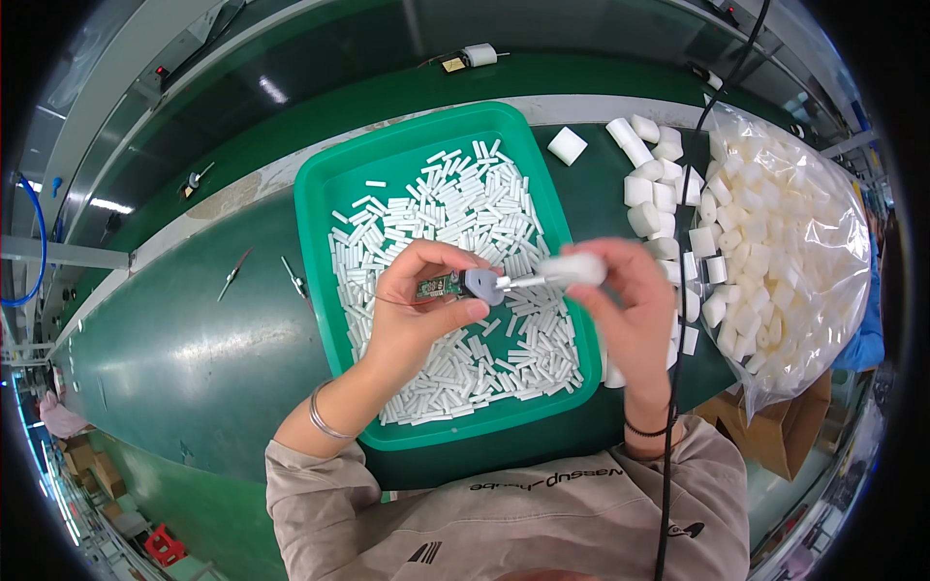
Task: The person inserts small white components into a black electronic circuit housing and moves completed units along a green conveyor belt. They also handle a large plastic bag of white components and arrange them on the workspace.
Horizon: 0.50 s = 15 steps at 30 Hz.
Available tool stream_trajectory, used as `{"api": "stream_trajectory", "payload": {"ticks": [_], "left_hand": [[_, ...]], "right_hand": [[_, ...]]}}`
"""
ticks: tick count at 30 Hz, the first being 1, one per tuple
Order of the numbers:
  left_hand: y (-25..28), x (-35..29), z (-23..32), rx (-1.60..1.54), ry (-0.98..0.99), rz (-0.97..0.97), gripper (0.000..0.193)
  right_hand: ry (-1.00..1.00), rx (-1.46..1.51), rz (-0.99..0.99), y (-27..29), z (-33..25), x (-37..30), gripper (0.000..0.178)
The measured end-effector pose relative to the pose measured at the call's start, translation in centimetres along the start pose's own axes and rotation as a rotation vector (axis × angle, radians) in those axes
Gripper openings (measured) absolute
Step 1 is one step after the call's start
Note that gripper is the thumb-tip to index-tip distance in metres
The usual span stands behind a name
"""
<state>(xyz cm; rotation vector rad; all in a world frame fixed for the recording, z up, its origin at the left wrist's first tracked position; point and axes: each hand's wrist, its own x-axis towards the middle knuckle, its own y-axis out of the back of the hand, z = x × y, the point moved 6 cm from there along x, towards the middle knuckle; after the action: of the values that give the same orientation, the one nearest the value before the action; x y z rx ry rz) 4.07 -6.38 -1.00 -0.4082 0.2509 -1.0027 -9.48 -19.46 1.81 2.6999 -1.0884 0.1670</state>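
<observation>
Over the green tray [308, 223], my left hand [412, 305] is closed around a small motor assembly [479, 285] with a grey round end, a green circuit board and a thin red wire. A white shaft sticks out of its grey end toward the right. On that shaft's far end is a white foam piece [579, 269], blurred by motion, gripped by the fingers of my right hand [635, 295]. Beneath both hands, many short white tubes [465, 208] lie loose in the tray.
Right of the tray sit several white foam blocks [639, 191], beside a clear plastic bag [775, 232] full of them. A black cable [682, 339] hangs down there. Small wired parts [234, 274] lie to the left. Beyond the rail, a foam-tipped assembly [478, 55] rests on a green belt.
</observation>
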Motion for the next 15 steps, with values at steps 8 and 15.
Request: {"api": "stream_trajectory", "payload": {"ticks": [8, 15], "left_hand": [[-0.5, -0.2, 0.6, 0.11, -0.158, -0.04, 0.038], [-0.7, -0.2, 1.1, 0.2, -0.204, -0.119, 0.034]], "right_hand": [[-0.131, 0.424, 0.017, -2.6, 0.6, -2.7, 0.026], [-0.075, 0.386, 0.092, -3.0, 0.5, -2.7, 0.036]]}}
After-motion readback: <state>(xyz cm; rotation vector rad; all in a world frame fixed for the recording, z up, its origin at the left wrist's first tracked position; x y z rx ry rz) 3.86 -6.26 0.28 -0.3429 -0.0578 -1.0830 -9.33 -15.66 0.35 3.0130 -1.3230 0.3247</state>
